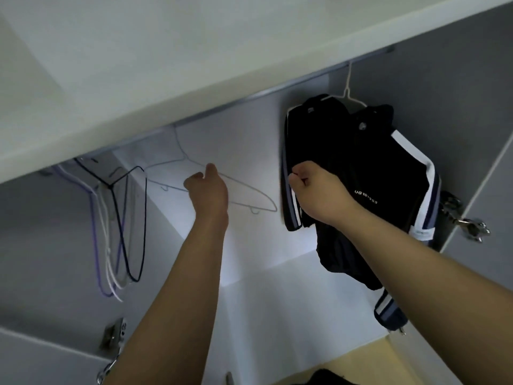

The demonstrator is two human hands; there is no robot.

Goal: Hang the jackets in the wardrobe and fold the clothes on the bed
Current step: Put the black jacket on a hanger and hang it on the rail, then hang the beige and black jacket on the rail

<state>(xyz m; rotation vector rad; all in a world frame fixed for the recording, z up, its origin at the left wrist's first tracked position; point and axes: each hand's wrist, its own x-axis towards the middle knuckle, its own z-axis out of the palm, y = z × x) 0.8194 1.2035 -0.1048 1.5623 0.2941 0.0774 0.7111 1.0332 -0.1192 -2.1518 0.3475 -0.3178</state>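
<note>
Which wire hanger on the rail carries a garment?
The white wire hanger farthest right, bearing the black jacket with blue-and-white stripes. The pale wire hanger in the left hand and the purple, white and black hangers hang bare.

One wide-angle head camera faces into the open white and grey wardrobe (pixel 249 145) from close by, rolled so its upper shelf (pixel 138 79) slants.

The person's left forearm (pixel 180 287) and right forearm (pixel 416 254) are bare along their whole visible length, with no sleeve reaching the wrists. The left hand (pixel 206 187) and right hand (pixel 316 190) are bare too, the right showing its knuckles and thumb.
</note>
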